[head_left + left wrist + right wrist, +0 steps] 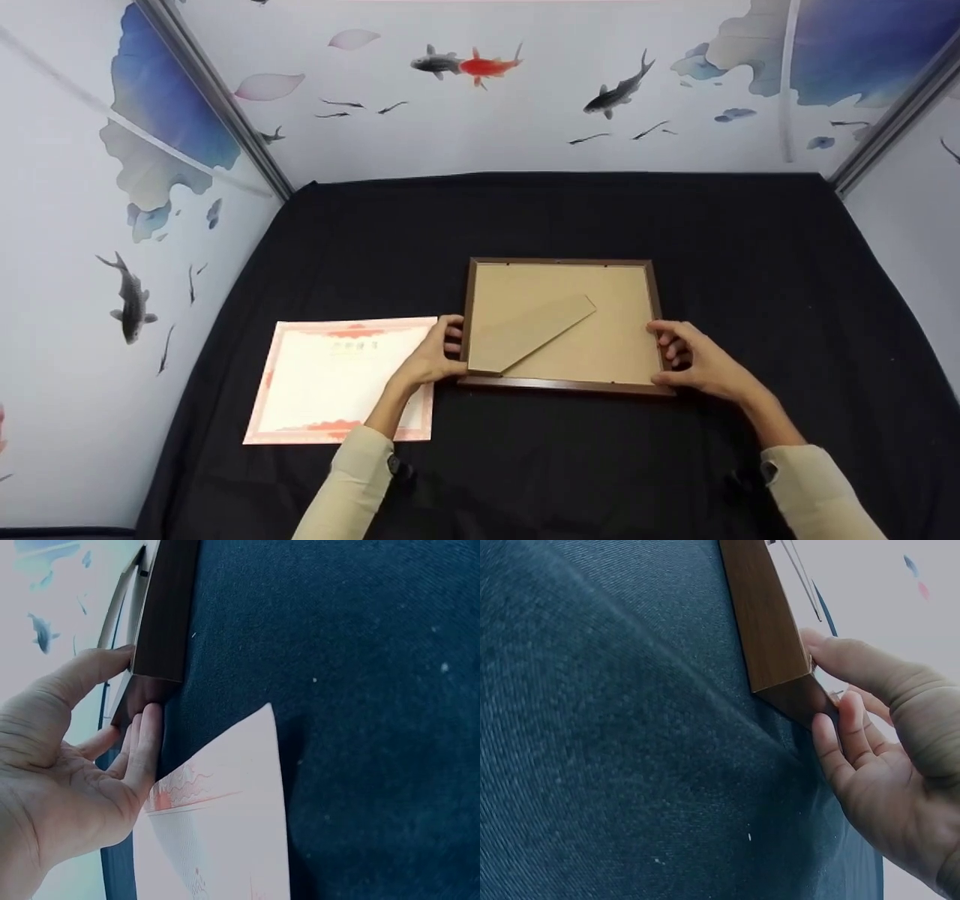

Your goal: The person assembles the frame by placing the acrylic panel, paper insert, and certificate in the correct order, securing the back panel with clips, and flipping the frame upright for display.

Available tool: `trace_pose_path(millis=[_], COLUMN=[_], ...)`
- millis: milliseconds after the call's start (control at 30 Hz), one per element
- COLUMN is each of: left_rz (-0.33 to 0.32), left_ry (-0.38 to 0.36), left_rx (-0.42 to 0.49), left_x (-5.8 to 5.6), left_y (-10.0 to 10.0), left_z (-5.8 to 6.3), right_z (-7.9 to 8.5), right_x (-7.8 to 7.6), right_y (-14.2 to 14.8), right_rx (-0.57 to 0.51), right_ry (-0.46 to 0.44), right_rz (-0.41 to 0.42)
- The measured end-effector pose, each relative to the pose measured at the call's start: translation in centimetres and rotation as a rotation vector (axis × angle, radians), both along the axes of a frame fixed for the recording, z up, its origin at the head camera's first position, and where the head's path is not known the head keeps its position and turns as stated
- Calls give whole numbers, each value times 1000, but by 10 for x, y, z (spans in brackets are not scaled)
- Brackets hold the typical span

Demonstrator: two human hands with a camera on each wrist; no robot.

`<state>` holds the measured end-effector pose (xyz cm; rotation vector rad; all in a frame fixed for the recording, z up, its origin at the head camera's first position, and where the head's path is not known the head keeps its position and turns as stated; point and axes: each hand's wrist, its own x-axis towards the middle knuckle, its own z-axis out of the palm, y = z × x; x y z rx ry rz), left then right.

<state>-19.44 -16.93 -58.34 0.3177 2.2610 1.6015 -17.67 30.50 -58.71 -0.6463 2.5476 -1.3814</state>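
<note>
A picture frame (pixel 559 322) lies back side up on the black cloth, its brown wooden rim around a tan backing board. A flat tan stand leg (pixel 532 334) slants across that board. At the frame's left side my left hand (pixel 431 356) grips the rim, thumb on the top edge near the corner and fingers along the side, as the left wrist view shows. My right hand (pixel 701 360) holds the opposite side the same way, thumb over the rim (pixel 769 622) close to the near corner. Under my left wrist lies a certificate (pixel 337 382) with a red patterned border.
Black cloth (pixel 570 457) covers the table. White panels (pixel 525 142) printed with fish and lotus leaves stand behind it and on both sides, joined by metal posts (pixel 247 135). The certificate sits left of the frame, its right edge near the frame's side.
</note>
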Motion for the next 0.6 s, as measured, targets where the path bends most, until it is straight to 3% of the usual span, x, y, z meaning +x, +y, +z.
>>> trace_pose_path(millis=[133,267,433,600], left_rz=[3,19,55,83], left_ry=[-5,-56,-106,-114], left_rx=[-5,9,55,66], left_x=[2,1,-1,1], left_y=[1,-1,-1,1], left_z=[7,10,4,3], right_z=[1,1,-5,-8], right_x=[0,-1,-1,1], right_y=[-1,-2,1,1], right_rx=[0,-13,-53,-110], right_ry=[14,13,18,-36], right_rz=[2,-2,-54,-130])
